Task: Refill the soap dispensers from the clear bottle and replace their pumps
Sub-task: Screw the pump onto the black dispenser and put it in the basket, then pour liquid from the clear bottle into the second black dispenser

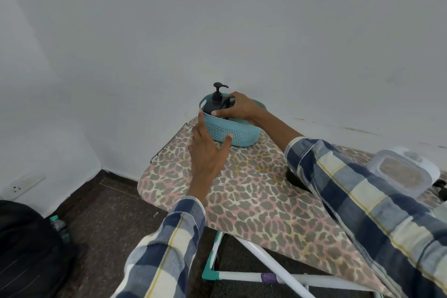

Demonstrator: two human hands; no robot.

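Under my right hand (238,106), fingers closed around it, a black soap dispenser (214,104) stands in the teal basket (232,134); my left hand (206,152), fingers spread, steadies the basket's wall. Next I'd lift the dispenser straight out.

The light was soft, even and cool, with no visible source and no glare; the white wall (242,19) read as flat grey-blue and darkened slightly towards the corners; shadows were faint, a weak one lying under the right sleeve (362,189) on the ironing board (254,201); wide-angle distortion bent the edges; the near sleeves looked slightly soft, and the whole frame was mildly smeared by compression.
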